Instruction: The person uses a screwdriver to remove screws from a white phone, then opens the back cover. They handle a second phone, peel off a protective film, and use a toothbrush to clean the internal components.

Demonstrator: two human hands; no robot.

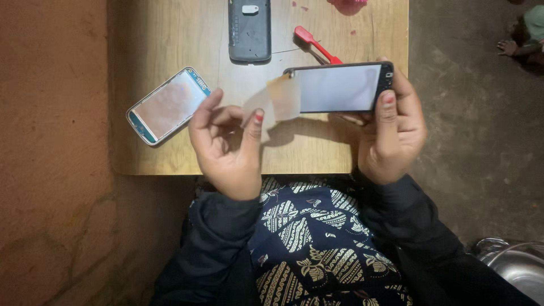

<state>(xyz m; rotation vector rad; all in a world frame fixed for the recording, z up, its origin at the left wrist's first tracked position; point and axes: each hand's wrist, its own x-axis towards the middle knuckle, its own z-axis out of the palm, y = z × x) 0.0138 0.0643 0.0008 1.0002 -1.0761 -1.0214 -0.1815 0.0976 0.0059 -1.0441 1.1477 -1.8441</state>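
My right hand [391, 133] holds a black smartphone [340, 86] level above the wooden table [170, 34], thumb on its right end. Between thumb and fingers, my left hand [226, 141] pinches a thin clear film [277, 102] that is partly peeled off the phone's left end. A separate phone front frame with a blue and silver rim [167, 106] lies on the table just left of my left hand.
A dark grey phone back shell [249, 31] lies at the table's far edge. A red-handled tool [316, 45] lies behind the held phone. Pink bits [347, 5] sit at the far edge. A metal bowl [513, 263] stands on the floor at lower right. Another person's foot [510, 46] shows at upper right.
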